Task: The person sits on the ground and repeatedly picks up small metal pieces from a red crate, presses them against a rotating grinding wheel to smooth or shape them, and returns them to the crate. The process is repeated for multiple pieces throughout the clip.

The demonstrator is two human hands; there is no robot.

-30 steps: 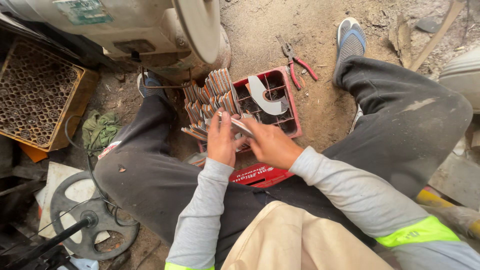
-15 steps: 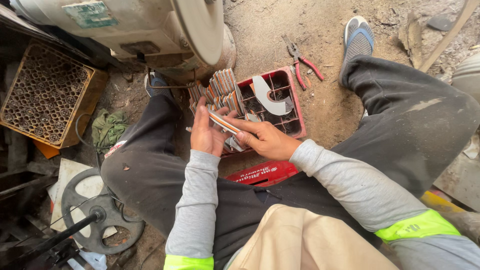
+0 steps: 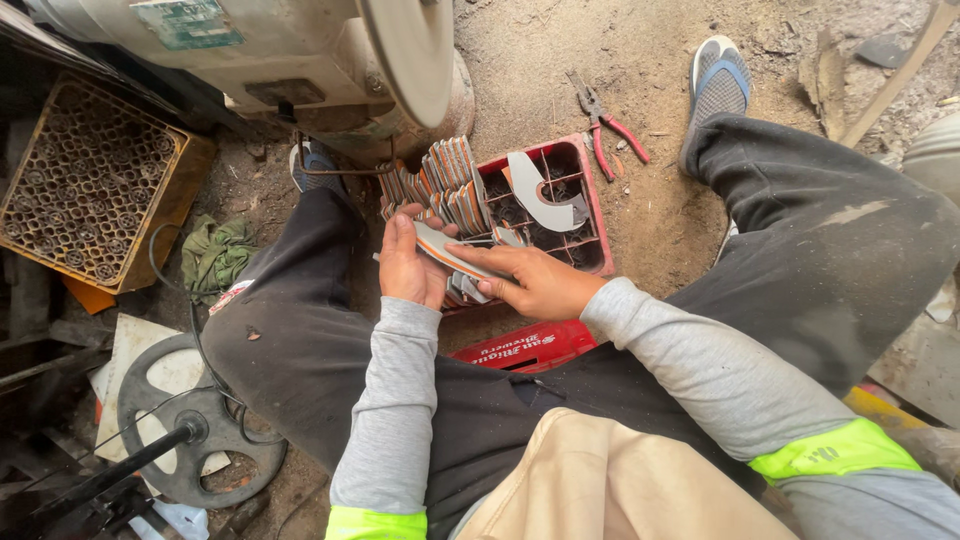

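Here both the left hand [image 3: 408,262] and right hand [image 3: 535,285] grip one curved metal blank [image 3: 447,251] above the red crate [image 3: 598,215].

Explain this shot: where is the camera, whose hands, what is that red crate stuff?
The picture comes from a camera worn on the person's head, looking down at their lap as they sit on dirt ground with legs spread.

The left hand and right hand are the wearer's own, in grey sleeves with bright yellow cuffs. Together they hold a thin curved grey blade blank with an orange edge.

Between the legs sits a red plastic crate with square compartments. A row of similar flat blanks stands on edge along its left side, and one pale curved blank lies on top.

Nearby: red-handled pliers on the dirt, a dusty grinding machine with a round wheel ahead, and a yellow crate of tubes at left.
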